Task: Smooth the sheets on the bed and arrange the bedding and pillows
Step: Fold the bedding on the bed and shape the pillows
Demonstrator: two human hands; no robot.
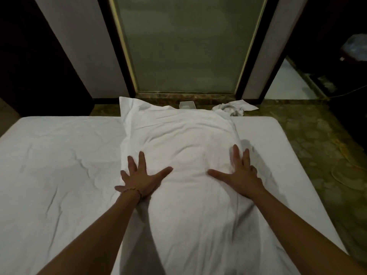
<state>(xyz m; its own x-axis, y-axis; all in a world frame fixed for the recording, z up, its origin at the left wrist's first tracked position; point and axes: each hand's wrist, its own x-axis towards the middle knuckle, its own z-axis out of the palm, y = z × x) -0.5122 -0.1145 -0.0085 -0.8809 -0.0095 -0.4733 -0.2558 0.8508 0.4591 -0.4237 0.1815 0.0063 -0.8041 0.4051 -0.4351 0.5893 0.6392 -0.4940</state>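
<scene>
A long white pillow (184,147) in its case lies lengthwise across the bed, its far end hanging past the mattress edge. The bed's white sheet (59,165) is creased on the left side. My left hand (140,176) rests flat on the pillow's left flank, fingers spread, a bead bracelet on the wrist. On the pillow's right flank my right hand (239,171) presses flat, fingers apart. Neither hand grips anything.
A frosted glass door (186,46) in a dark frame stands beyond the bed. Crumpled white cloth (232,108) and a small clear box (186,105) lie on the floor by its sill. Patterned floor (317,147) runs along the bed's right side.
</scene>
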